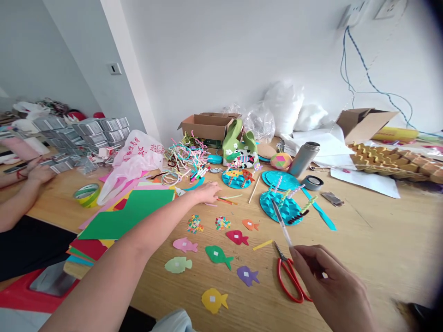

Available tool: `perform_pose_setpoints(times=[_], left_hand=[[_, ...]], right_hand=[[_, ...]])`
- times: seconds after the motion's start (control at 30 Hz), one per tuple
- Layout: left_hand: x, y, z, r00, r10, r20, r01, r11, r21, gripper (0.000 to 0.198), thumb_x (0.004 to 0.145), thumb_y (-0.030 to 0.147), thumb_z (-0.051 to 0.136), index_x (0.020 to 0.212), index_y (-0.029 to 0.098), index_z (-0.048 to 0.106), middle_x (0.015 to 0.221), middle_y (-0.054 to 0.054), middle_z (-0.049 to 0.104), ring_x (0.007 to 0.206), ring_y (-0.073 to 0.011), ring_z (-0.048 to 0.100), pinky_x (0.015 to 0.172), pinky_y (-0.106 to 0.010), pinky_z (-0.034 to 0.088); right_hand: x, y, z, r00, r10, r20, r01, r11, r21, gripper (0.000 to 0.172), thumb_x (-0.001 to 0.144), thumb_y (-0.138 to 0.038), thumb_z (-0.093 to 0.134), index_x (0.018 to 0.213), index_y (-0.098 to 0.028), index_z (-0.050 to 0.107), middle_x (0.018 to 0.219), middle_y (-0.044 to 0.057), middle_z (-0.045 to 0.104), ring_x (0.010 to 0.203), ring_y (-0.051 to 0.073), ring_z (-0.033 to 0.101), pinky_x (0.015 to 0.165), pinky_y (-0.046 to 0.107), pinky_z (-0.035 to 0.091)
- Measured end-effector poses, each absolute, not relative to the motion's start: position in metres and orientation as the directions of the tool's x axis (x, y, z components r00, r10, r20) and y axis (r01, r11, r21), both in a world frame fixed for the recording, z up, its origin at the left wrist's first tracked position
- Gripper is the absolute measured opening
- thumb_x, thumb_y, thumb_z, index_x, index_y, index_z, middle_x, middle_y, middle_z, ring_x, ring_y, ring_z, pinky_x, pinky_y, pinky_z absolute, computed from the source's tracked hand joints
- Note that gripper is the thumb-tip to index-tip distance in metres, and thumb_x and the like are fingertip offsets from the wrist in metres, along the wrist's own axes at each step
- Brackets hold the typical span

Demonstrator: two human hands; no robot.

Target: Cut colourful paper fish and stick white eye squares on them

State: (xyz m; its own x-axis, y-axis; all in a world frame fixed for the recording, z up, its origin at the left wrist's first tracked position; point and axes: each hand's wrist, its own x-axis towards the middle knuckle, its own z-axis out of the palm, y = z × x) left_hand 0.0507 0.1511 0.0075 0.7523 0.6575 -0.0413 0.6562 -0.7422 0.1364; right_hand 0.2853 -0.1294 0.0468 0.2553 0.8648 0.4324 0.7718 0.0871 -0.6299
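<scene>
My right hand (328, 281) pinches a slim pen (283, 226) with a clear barrel and dark tip, angled up to the left. Below it lie red-handled scissors (289, 272). My left hand (207, 191) reaches across the table beside thin coloured strips (228, 200); its fingers are bent together and their tips are partly hidden. In front lie several paper fish with small white squares, among them a green fish (218, 256), a purple fish (248, 275) and a yellow fish (214, 299). Two confetti piles (195, 224) sit behind them, and a yellow strip (263, 245) lies near the scissors.
Blue egg-carton discs (273, 210) with pipe cleaners stand behind, near a metal flask (304, 159) and black tape (313, 182). Coloured paper sheets (134, 214) and green-yellow tape (86, 195) are at left. Another person's hand (39, 171) is at far left.
</scene>
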Motion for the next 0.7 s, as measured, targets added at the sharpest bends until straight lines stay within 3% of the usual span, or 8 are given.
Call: perform_pose_setpoints(times=[0.17,0.33,0.43,0.53,0.6,0.7], left_hand=[[0.066,0.149,-0.001,0.760,0.647,-0.069,0.648,-0.744,0.160,0.042,0.076,0.013,0.055,0.116,0.022,0.066,0.110,-0.007,0.059,0.112,-0.0226,0.053,0.096,-0.032,0.043],[0.067,0.151,0.004,0.804,0.591,-0.061,0.589,-0.778,0.220,0.033,0.082,0.012,0.050,0.107,0.022,0.070,0.111,-0.007,0.060,0.107,-0.0185,0.056,0.095,-0.026,0.043],[0.048,0.153,0.013,0.813,0.579,-0.056,0.576,-0.786,0.224,0.041,0.080,0.021,0.060,0.121,0.020,0.061,0.121,-0.009,0.057,0.112,-0.0207,0.054,0.096,-0.028,0.042],[0.030,0.149,0.017,0.826,0.557,-0.087,0.562,-0.804,0.194,0.054,0.075,0.040,0.069,0.124,0.020,0.058,0.119,-0.009,0.059,0.111,-0.0226,0.054,0.095,-0.030,0.041],[0.025,0.144,0.017,0.829,0.551,-0.092,0.559,-0.811,0.172,0.046,0.079,0.044,0.065,0.118,0.021,0.061,0.111,-0.008,0.062,0.105,-0.0214,0.057,0.092,-0.029,0.042],[0.027,0.138,0.014,0.817,0.572,-0.071,0.576,-0.806,0.137,0.027,0.085,0.031,0.057,0.109,0.021,0.065,0.101,-0.006,0.064,0.098,-0.0201,0.060,0.086,-0.028,0.044]], right_hand=[[0.269,-0.127,0.055,0.281,0.866,0.414,0.732,0.085,-0.676,0.027,0.086,-0.046,0.053,0.076,-0.023,0.063,0.068,-0.001,0.058,0.054,0.011,0.047,0.052,0.023,0.038],[0.269,-0.131,0.057,0.287,0.870,0.401,0.718,0.082,-0.692,0.029,0.087,-0.046,0.052,0.076,-0.023,0.063,0.069,0.000,0.059,0.054,0.012,0.047,0.051,0.024,0.038],[0.275,-0.130,0.054,0.295,0.873,0.389,0.734,0.054,-0.677,0.029,0.086,-0.048,0.052,0.076,-0.023,0.063,0.067,-0.001,0.058,0.054,0.011,0.048,0.051,0.023,0.038],[0.279,-0.125,0.051,0.258,0.884,0.390,0.757,0.066,-0.650,0.030,0.085,-0.048,0.053,0.075,-0.023,0.064,0.065,-0.001,0.058,0.052,0.011,0.048,0.050,0.023,0.038],[0.277,-0.120,0.051,0.225,0.888,0.401,0.764,0.095,-0.638,0.029,0.086,-0.048,0.053,0.076,-0.023,0.064,0.064,-0.001,0.058,0.051,0.011,0.048,0.050,0.023,0.039],[0.272,-0.115,0.054,0.188,0.890,0.415,0.767,0.131,-0.628,0.028,0.087,-0.047,0.052,0.077,-0.023,0.064,0.066,-0.001,0.059,0.051,0.011,0.049,0.050,0.023,0.040]])
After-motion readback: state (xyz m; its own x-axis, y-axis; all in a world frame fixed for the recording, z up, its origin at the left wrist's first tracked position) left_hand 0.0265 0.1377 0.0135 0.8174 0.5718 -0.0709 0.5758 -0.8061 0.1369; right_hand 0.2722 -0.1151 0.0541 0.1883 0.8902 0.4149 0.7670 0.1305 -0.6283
